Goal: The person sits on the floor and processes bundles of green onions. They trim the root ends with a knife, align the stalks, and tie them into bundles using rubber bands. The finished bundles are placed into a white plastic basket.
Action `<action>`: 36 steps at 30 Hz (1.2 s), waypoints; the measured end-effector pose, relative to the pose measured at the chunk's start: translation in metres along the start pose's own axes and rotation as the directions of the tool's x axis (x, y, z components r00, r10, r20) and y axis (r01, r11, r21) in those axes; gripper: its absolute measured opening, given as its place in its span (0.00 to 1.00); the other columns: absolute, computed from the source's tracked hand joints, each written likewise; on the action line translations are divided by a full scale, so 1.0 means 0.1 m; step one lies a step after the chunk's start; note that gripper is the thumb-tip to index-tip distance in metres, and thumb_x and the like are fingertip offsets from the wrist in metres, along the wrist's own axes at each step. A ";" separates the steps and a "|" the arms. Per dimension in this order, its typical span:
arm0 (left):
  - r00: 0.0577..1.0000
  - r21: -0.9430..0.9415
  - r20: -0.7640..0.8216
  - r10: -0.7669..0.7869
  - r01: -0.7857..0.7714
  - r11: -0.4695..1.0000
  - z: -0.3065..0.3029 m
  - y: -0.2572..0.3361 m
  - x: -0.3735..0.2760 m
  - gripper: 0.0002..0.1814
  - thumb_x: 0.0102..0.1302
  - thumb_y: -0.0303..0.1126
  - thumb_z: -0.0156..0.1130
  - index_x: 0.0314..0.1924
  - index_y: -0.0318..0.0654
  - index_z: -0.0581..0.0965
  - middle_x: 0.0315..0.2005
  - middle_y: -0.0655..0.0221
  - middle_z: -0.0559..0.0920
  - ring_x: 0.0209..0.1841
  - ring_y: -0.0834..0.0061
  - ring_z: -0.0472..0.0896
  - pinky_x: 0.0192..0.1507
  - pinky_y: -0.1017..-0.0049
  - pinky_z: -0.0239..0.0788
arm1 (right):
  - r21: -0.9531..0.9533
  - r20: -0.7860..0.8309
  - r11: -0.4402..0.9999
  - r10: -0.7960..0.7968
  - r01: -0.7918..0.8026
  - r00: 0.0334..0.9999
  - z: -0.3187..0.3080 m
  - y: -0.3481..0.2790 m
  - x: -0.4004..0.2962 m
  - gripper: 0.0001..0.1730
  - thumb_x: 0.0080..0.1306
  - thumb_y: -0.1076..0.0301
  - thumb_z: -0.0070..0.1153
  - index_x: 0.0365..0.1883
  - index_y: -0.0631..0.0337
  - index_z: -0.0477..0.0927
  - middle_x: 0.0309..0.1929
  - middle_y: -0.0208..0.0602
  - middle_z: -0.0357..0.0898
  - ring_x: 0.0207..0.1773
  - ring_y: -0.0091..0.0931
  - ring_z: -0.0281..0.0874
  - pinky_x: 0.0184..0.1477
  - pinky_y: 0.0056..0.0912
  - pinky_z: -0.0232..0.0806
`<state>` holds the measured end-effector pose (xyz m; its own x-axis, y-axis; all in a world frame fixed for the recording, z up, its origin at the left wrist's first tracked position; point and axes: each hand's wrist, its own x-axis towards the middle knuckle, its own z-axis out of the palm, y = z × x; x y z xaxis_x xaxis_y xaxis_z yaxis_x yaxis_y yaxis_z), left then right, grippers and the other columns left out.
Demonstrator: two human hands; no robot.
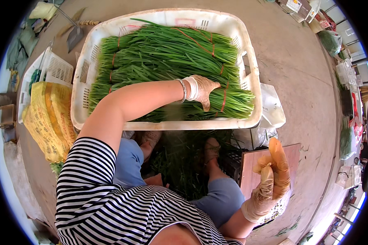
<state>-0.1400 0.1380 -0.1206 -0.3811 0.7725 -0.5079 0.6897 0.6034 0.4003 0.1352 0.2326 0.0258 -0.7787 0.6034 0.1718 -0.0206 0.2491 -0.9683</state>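
Bundles of garlic chives (pixel 168 58), tied near both ends with red bands, lie side by side in a white plastic crate (pixel 253 101) in front of me. My left hand (pixel 201 90), in a thin soiled glove and with a bracelet at the wrist, reaches across the crate. Its thumb and index finger spread over the nearest bundle (pixel 237 102); the other fingers are hidden among the leaves. My right hand (pixel 270 180), gloved too, is raised right of the crate. Its fingers are partly bent and apart, and nothing shows between them.
Right of my knee, a brown board (pixel 251 174) rests beside a black crate (pixel 231 163). Loose green leaves (pixel 178 168) litter the floor between my feet. To the left stand a yellow woven sack (pixel 50 119) and another white crate (pixel 59 67). A dustpan (pixel 75 37) lies farther off.
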 end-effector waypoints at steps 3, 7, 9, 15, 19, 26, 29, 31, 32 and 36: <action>0.996 0.109 -0.089 0.025 -0.016 0.994 0.14 -0.01 -0.07 0.56 0.43 0.49 0.77 0.70 0.40 0.60 0.49 0.59 0.81 0.50 0.59 0.81 0.51 0.64 0.73 | -0.018 0.065 0.999 0.028 -0.027 0.997 0.02 0.05 -0.01 0.29 0.67 0.58 0.59 0.61 0.68 0.75 0.36 0.28 0.78 0.32 0.16 0.64 0.42 0.19 0.60; 0.955 0.104 -0.294 -0.030 0.063 0.993 0.65 0.08 -0.23 0.56 0.50 0.51 0.74 0.73 0.41 0.54 0.48 0.55 0.78 0.47 0.54 0.82 0.44 0.63 0.74 | -0.074 0.185 0.997 -0.010 0.024 0.983 -0.06 0.18 0.13 0.25 0.66 0.68 0.60 0.61 0.65 0.75 0.55 0.46 0.79 0.38 0.18 0.74 0.41 0.19 0.69; 0.975 0.106 -0.220 -0.009 0.034 0.994 0.55 0.10 -0.25 0.60 0.48 0.54 0.75 0.74 0.41 0.52 0.48 0.55 0.79 0.48 0.54 0.82 0.44 0.63 0.74 | -0.231 0.314 0.972 0.030 0.045 0.949 -0.03 0.30 0.40 0.28 0.63 0.73 0.62 0.63 0.60 0.75 0.46 0.38 0.81 0.36 0.19 0.73 0.40 0.23 0.68; 0.981 0.397 -0.193 0.013 0.066 0.915 0.32 0.12 -0.62 0.58 0.49 0.61 0.71 0.73 0.40 0.56 0.42 0.63 0.79 0.41 0.65 0.80 0.39 0.67 0.71 | -0.749 0.552 0.472 0.057 0.465 0.832 0.28 1.13 1.47 0.28 0.55 0.74 0.66 0.56 0.55 0.79 0.34 0.34 0.78 0.37 0.33 0.76 0.43 0.36 0.71; 0.907 0.386 -0.397 0.143 0.024 0.922 0.34 -0.10 -0.71 0.56 0.51 0.70 0.61 0.71 0.39 0.60 0.61 0.63 0.71 0.64 0.64 0.69 0.61 0.65 0.62 | -0.726 0.593 0.485 0.080 0.488 0.801 0.19 1.29 1.75 0.17 0.59 0.72 0.62 0.48 0.55 0.83 0.39 0.40 0.81 0.42 0.37 0.80 0.46 0.38 0.72; 0.856 0.323 -0.456 0.245 -0.097 0.941 0.73 -0.25 -0.34 0.66 0.48 0.72 0.61 0.75 0.34 0.47 0.76 0.56 0.46 0.78 0.56 0.37 0.76 0.57 0.25 | -0.650 0.636 0.612 0.115 0.450 0.763 0.15 1.50 1.55 0.31 0.52 0.69 0.70 0.57 0.55 0.79 0.41 0.39 0.78 0.42 0.34 0.78 0.46 0.36 0.72; 0.885 0.295 -0.429 0.183 -0.054 0.954 0.81 -0.25 -0.37 0.67 0.49 0.69 0.64 0.75 0.34 0.44 0.76 0.55 0.45 0.78 0.55 0.37 0.76 0.56 0.25 | -0.717 0.662 0.290 0.000 0.634 0.750 0.51 1.16 1.45 0.41 0.49 0.74 0.71 0.64 0.49 0.72 0.45 0.41 0.77 0.46 0.36 0.77 0.50 0.38 0.71; 0.908 0.265 -0.389 0.155 -0.050 0.963 0.81 -0.21 -0.34 0.66 0.50 0.67 0.65 0.75 0.34 0.43 0.76 0.55 0.45 0.78 0.55 0.38 0.76 0.56 0.26 | -0.754 0.645 0.267 0.128 0.600 0.753 0.52 1.30 1.46 0.47 0.46 0.73 0.74 0.67 0.48 0.68 0.47 0.41 0.76 0.47 0.38 0.75 0.51 0.39 0.71; 0.919 0.272 -0.363 0.152 -0.052 0.961 0.78 -0.19 -0.34 0.65 0.52 0.65 0.65 0.76 0.36 0.42 0.76 0.57 0.44 0.78 0.56 0.38 0.75 0.55 0.27 | -0.763 0.637 0.280 0.171 0.583 0.751 0.47 1.46 1.48 0.47 0.45 0.73 0.74 0.66 0.48 0.69 0.47 0.42 0.76 0.47 0.39 0.75 0.52 0.39 0.71; 0.905 0.295 -0.386 0.181 -0.065 0.953 0.92 -0.21 -0.28 0.62 0.55 0.62 0.64 0.76 0.39 0.41 0.77 0.61 0.44 0.79 0.58 0.38 0.75 0.55 0.27 | -0.740 0.607 0.580 0.360 0.339 0.708 0.30 1.62 1.61 0.39 0.54 0.68 0.71 0.65 0.54 0.72 0.45 0.40 0.76 0.45 0.32 0.76 0.49 0.34 0.72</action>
<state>-0.0870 0.0862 -0.1850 -0.4572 0.8845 -0.0926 0.8640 0.4665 0.1897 -0.0122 0.3474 -0.1090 -0.9398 0.0572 -0.3369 0.1878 0.9101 -0.3694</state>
